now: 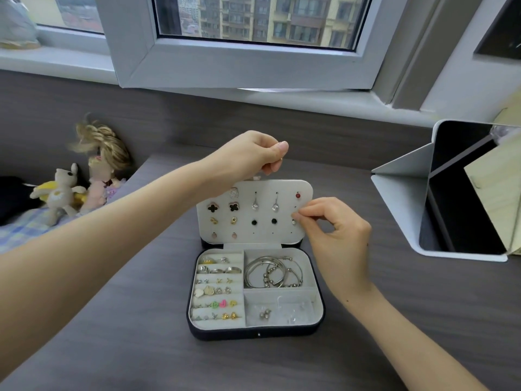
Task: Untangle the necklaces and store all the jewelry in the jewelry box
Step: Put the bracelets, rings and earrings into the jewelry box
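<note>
Small stud [294, 222] is pinched narrowly between thumb and forefinger tips [303, 214] of the right hand [338, 235], at the right edge of the upright earring panel [253, 235] of the open jewelry box [255, 333]. Left hand [253, 156] is curled tight just above the panel's top edge (what is held there cannot be told). Risk judged: if the panel is not braced, it may be pushed back and the stud dropped below the fingers among the bangles [270, 270].
</note>
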A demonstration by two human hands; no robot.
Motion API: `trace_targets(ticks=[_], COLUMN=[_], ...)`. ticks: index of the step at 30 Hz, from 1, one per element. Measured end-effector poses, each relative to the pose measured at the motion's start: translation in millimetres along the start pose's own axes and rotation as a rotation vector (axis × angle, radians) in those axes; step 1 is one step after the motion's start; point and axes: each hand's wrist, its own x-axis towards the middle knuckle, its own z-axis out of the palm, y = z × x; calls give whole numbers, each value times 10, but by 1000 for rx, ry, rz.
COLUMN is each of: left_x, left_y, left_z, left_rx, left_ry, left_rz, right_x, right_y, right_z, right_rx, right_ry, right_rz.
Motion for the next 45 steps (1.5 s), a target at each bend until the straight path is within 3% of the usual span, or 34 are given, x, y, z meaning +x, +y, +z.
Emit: trace_targets(ticks=[14,18,22,29,33,45], left_x=[11,-2,-32,-66,-100,-86], left_y=[4,12,29,33,47,44], left_z=[0,-8,-7,-3,10,14], left_rx=[-53,-54,-57,-39,1,23], left_ry=[-40,-58,-79,-112,-118,-91], left_rz=[-54,-52,-45,-44,-28,-30], right_x=[27,61,145,235,192,148], right_y=[22,-1,-36,-47,-26,60], right_z=[48,51,0,-126,-116,-191], right_rx=[-15,-20,6,515,682,661], right_ry=[8,1,-61,-257,-283,-309], right_rz=[-33,114,410,688,719,655])
